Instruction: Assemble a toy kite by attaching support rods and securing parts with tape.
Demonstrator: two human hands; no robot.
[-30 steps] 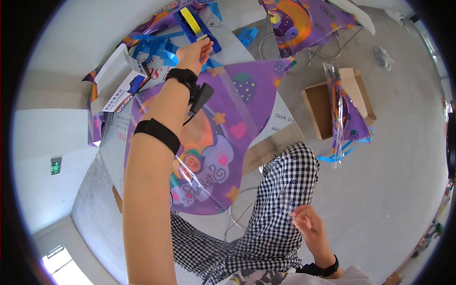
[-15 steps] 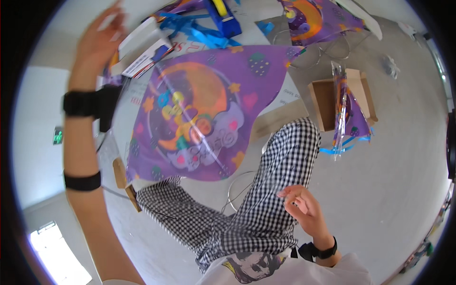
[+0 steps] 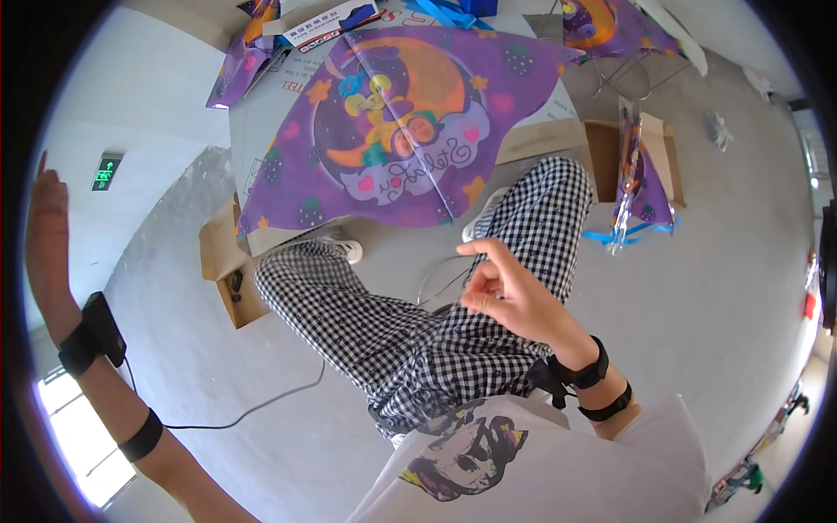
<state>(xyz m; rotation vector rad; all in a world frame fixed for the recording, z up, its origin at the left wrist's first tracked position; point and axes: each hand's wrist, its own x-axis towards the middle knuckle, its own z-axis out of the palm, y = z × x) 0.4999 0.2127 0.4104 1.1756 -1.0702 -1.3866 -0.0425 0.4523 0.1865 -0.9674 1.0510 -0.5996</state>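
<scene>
A purple kite (image 3: 462, 87) with a moon and cartoon print lies spread over a large cardboard box (image 3: 540, 138) in front of my knees. A thin pale spine runs down its middle. My left hand (image 3: 51, 231) is raised far out to the left, away from the kite, with fingers stretched upward and nothing clearly held. Over my right thigh hovers my right hand (image 3: 514, 296), its index finger extended, the others loosely curled and the thumb apart. Nothing shows in it, and the kite's lower edge is beyond it.
On the right, an open carton (image 3: 658, 161) holds a clear-wrapped kite (image 3: 626, 187). A small open box (image 3: 228, 270) sits on the floor at left. Behind the kite are a white printed box (image 3: 327, 26), blue ribbon (image 3: 449, 13) and more purple kites (image 3: 240, 70). A cable (image 3: 248, 417) crosses the floor.
My left hand has swung from the white printed box out to the far left. The right hand has moved up and left over my thigh. The view has shifted, so the kite sits higher.
</scene>
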